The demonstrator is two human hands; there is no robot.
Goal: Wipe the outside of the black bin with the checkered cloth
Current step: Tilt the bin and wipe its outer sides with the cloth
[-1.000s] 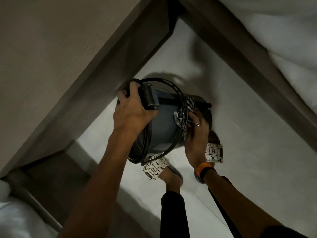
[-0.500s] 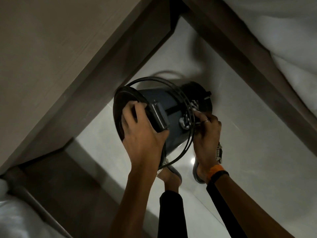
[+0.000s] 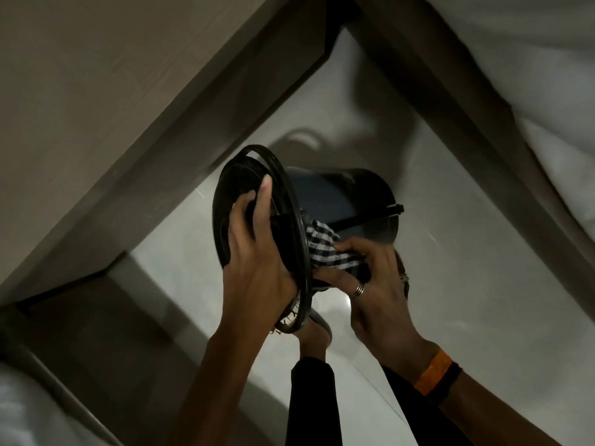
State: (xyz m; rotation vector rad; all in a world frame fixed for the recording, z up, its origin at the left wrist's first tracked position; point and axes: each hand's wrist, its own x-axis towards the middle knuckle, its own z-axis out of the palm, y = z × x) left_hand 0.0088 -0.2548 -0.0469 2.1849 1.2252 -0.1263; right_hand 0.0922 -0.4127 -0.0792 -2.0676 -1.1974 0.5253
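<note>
The black bin (image 3: 335,201) is held in the air on its side, its rim end turned toward me and its base pointing away to the right. My left hand (image 3: 257,246) grips the rim end, fingers curled over the edge. A thin wire handle loops around the rim. My right hand (image 3: 370,284), with a ring and an orange wristband, presses the black-and-white checkered cloth (image 3: 325,249) against the bin's underside wall, just behind the rim. Part of the cloth hangs below, behind the handle.
A brown wooden cabinet (image 3: 112,107) stands at the left, close to the bin. White bedding (image 3: 547,91) on a dark bed frame runs along the right. Pale floor (image 3: 483,284) lies below, with my legs and a sandalled foot under the bin.
The bin has been turned and tipped so its rim faces me more. My right hand with the cloth slid from the bin's side to lower down, near the rim. My left hand shifted its grip on the rim.
</note>
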